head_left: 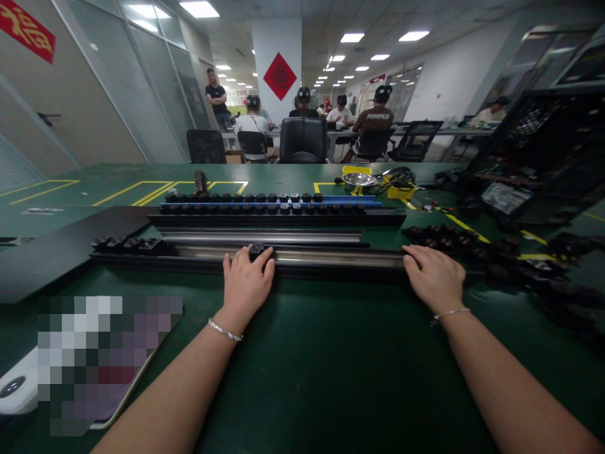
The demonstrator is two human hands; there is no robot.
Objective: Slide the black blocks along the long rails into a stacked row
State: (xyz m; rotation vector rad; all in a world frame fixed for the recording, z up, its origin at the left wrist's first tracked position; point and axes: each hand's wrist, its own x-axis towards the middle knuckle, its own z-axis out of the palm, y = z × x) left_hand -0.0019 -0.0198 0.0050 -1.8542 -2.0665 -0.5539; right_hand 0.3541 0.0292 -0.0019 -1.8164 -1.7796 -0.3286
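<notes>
A long black metal rail lies across the green table in front of me. My left hand rests on its near edge, fingers curled over a small black block sitting in the rail. My right hand lies at the rail's right end, fingers bent over its edge. Several small black blocks sit in a row at the rail's left end. Behind it lie a second silver-faced rail and a black and blue rail lined with many small black parts.
A heap of loose black parts lies to the right. A black crate stands at the far right. A metal bowl and a yellow tray sit behind. A black panel lies left. People sit at desks beyond.
</notes>
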